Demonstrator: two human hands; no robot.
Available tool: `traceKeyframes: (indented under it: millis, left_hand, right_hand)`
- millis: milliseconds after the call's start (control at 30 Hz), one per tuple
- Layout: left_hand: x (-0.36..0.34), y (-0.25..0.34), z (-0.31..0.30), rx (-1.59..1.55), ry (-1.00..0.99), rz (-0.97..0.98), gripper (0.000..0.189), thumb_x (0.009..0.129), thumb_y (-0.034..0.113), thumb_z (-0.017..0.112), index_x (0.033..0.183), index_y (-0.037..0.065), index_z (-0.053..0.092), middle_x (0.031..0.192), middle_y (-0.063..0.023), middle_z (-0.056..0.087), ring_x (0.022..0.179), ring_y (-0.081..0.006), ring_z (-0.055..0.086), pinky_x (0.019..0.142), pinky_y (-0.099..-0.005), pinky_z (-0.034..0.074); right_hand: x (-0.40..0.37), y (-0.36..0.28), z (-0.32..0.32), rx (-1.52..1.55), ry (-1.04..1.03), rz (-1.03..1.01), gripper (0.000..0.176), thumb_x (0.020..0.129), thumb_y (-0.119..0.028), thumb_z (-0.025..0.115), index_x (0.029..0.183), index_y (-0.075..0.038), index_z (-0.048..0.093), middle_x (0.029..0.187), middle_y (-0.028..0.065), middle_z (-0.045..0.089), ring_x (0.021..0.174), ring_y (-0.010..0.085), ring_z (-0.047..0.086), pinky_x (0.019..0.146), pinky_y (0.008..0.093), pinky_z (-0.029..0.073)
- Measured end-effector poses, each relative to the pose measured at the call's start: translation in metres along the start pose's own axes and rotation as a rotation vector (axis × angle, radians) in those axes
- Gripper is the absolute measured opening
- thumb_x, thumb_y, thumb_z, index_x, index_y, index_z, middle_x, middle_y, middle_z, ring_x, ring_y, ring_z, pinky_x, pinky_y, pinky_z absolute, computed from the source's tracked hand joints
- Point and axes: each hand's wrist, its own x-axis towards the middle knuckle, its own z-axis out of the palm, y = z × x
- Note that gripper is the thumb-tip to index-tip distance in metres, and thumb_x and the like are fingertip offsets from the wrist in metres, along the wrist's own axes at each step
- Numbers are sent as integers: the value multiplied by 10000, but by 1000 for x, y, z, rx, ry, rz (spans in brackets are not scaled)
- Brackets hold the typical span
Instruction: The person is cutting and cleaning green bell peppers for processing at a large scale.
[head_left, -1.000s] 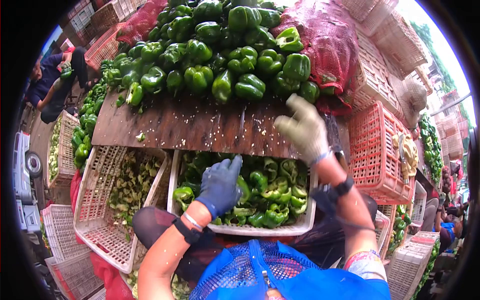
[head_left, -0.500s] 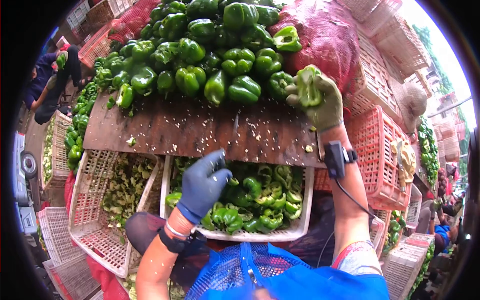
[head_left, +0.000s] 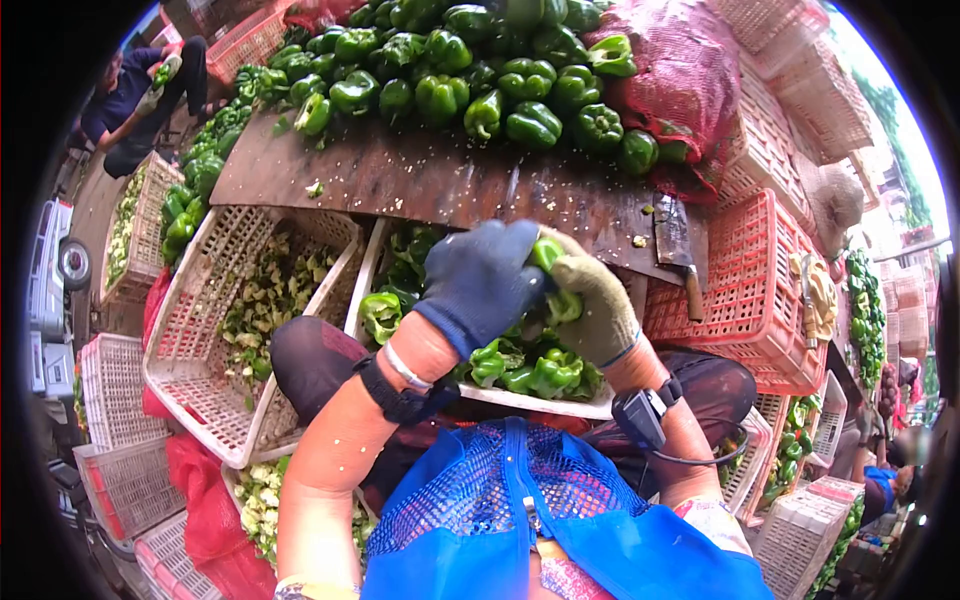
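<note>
My right hand [head_left: 597, 305], in an olive glove, is wrapped round a green bell pepper [head_left: 566, 306] above the crate in front of me. Against the same pepper, my left hand [head_left: 485, 280] in a dark blue glove is closed, its fingertips mostly hidden. Below both hands, a white crate [head_left: 588, 408] holds several green peppers [head_left: 553, 374], some of them cut open. Beyond lies a brown wooden board [head_left: 400, 180] strewn with pale seeds. A cleaver [head_left: 675, 245] rests at its right end, handle towards me.
Whole green peppers [head_left: 440, 97] are heaped at the board's far side, beside a red mesh sack [head_left: 675, 75]. To the left, a white crate [head_left: 190, 345] holds pale green scraps. Pink crates [head_left: 735, 300] stand at right. Another person [head_left: 130, 105] sits at far left.
My right hand has come down from the pile to the crate with the pepper. My left hand has moved right to meet it. The cleaver now shows on the board.
</note>
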Motion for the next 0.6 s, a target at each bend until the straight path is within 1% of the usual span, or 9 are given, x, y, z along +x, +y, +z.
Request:
traceKeyframes:
  millis: [67,167,267,433,467,500,533,567,600]
  left_hand:
    - [-11,-3,1,-31,-21,41,269,777,207,697,1024,100,683,798,-108,661,721,-327,674,633,-446,533]
    - [-25,-5,2,12,26,75,204,770,188,687,962,122,683,788,-98,660,707,-322,670,627,-441,530]
    - [-29,-8,-1,85,87,51,194,763,185,686,945,119,682,784,-100,662,691,-322,664,619,-444,522]
    - [-21,-48,-6,90,279,-206,124,863,191,739,816,92,680,744,-135,663,675,-345,665,613,-431,520]
    - [-22,-66,-15,40,310,-295,97,846,178,751,832,101,695,752,-129,678,668,-318,677,624,-414,529]
    - [-27,-95,-27,97,386,-209,66,849,164,752,874,117,712,778,-118,694,684,-301,684,642,-400,538]
    - [-29,-109,-50,204,464,-257,93,849,210,761,891,139,717,807,-124,707,732,-328,702,655,-409,549]
    - [-35,-135,-79,201,428,-370,100,861,201,755,922,128,723,794,-115,709,724,-341,699,662,-422,553]
    - [-42,-168,-105,253,352,-453,210,854,158,747,1055,109,710,903,-155,717,833,-374,695,741,-438,555]
  right_hand:
    - [-10,2,9,-35,37,11,741,833,-311,688,1477,-14,470,1163,73,663,911,144,665,650,292,591]
    - [-10,18,10,53,50,13,679,831,-273,675,1444,-31,513,1152,66,674,861,150,676,558,337,577]
    - [-8,27,24,285,19,50,610,844,-253,681,1397,-37,540,1110,54,687,813,177,697,507,333,572]
    - [-6,46,43,644,-156,138,608,870,-263,660,1430,-83,505,1092,175,675,853,325,734,523,378,587]
    - [-12,41,51,422,-134,124,683,851,-286,682,1480,-123,472,1124,177,673,840,322,733,547,389,585]
    - [-14,30,56,121,-111,146,719,838,-303,703,1492,-121,466,1141,173,668,861,314,733,602,385,591]
    - [-14,21,56,-179,-82,163,755,826,-319,724,1504,-118,460,1158,168,664,882,306,733,657,381,596]
    - [-3,14,37,-608,-148,106,772,806,-320,752,1493,-93,484,1204,182,658,1015,308,705,837,382,574]
    - [13,11,13,-1258,-170,-244,701,787,-297,779,1412,-64,563,1223,201,661,1142,340,645,986,393,512]
